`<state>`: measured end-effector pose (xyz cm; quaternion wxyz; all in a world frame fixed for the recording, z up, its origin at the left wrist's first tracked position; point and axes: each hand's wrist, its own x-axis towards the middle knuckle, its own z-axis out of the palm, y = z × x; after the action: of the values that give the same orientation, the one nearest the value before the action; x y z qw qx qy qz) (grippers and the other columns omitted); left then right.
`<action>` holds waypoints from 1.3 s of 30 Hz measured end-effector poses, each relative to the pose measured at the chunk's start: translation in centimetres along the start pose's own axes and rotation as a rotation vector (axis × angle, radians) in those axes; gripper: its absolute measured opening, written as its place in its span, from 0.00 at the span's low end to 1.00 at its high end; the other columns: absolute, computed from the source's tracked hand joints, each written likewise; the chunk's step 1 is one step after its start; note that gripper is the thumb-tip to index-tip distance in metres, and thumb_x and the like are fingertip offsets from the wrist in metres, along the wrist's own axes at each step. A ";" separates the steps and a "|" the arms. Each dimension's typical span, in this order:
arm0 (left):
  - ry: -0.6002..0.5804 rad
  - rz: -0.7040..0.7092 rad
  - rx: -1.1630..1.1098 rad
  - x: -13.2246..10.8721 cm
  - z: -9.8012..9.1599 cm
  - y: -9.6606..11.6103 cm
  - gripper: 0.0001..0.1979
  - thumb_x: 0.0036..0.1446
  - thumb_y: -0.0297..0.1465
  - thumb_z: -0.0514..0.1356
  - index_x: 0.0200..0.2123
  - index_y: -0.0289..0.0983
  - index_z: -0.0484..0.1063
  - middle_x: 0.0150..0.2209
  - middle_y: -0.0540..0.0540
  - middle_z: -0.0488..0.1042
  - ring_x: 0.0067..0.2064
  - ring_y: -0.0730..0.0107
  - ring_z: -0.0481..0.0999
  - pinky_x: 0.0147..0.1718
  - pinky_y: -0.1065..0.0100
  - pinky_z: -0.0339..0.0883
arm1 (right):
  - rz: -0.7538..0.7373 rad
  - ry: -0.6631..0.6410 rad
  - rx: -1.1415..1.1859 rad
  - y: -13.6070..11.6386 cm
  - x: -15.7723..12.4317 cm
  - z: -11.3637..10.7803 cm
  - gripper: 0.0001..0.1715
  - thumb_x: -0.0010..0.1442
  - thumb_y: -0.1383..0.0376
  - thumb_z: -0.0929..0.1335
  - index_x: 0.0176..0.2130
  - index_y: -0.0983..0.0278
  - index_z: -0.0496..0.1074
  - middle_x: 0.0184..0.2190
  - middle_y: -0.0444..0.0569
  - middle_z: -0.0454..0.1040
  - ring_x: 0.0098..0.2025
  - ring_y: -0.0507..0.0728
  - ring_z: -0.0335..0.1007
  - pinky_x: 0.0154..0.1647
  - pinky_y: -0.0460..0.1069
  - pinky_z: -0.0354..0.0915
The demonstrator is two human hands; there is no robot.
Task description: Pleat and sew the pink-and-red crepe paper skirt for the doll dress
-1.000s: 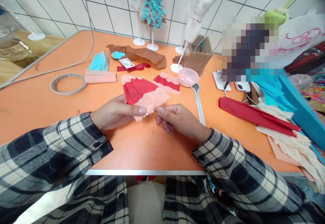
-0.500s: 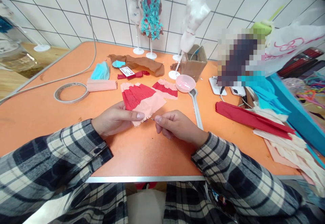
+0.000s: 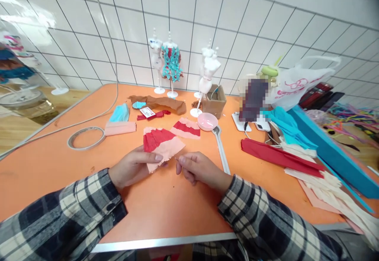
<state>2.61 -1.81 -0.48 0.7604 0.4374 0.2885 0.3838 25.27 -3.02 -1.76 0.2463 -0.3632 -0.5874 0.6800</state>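
My left hand (image 3: 134, 167) is closed on a pleated piece of red and pink crepe paper (image 3: 161, 144), thumb on top and fingers beneath. The paper's lower pink edge is notched and frayed. Just right of that edge, my right hand (image 3: 197, 168) is closed in a pinch, thumb against forefinger. A tiny tip shows at its fingertips, too small to name. Behind the held paper lies a second red and pink crepe paper piece (image 3: 186, 129), flat on the orange table (image 3: 166, 213). A shallow pink bowl (image 3: 207, 122) stands beside it.
A grey long-handled tool (image 3: 221, 150) lies right of the bowl. Tape roll (image 3: 85, 138) and rolled pink paper (image 3: 120, 128) lie left. Small mannequins (image 3: 171, 61) and a cardboard box (image 3: 214, 102) stand at the back. Folded red paper (image 3: 281, 157) lies right; a cable (image 3: 115, 51) crosses the left side.
The head view has tilted up, showing more wall. My left hand keeps hold of the crepe paper; my right hand stays pinched close to its notched edge.
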 end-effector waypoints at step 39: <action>0.044 0.041 0.153 -0.1 1.3 0.2 0.08 0.55 0.31 0.69 0.37 0.33 0.81 0.40 0.38 0.82 0.44 0.54 0.79 0.48 0.57 0.72 | 0.025 0.020 -0.151 -0.2 -0.4 0.7 0.28 0.64 0.41 0.65 0.34 0.63 0.67 0.23 0.43 0.73 0.20 0.49 0.64 0.21 0.44 0.60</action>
<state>3.49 -2.40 0.30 0.7104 0.4913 0.3245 0.3856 24.98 -3.74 -1.41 0.2155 -0.3945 -0.6301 0.6331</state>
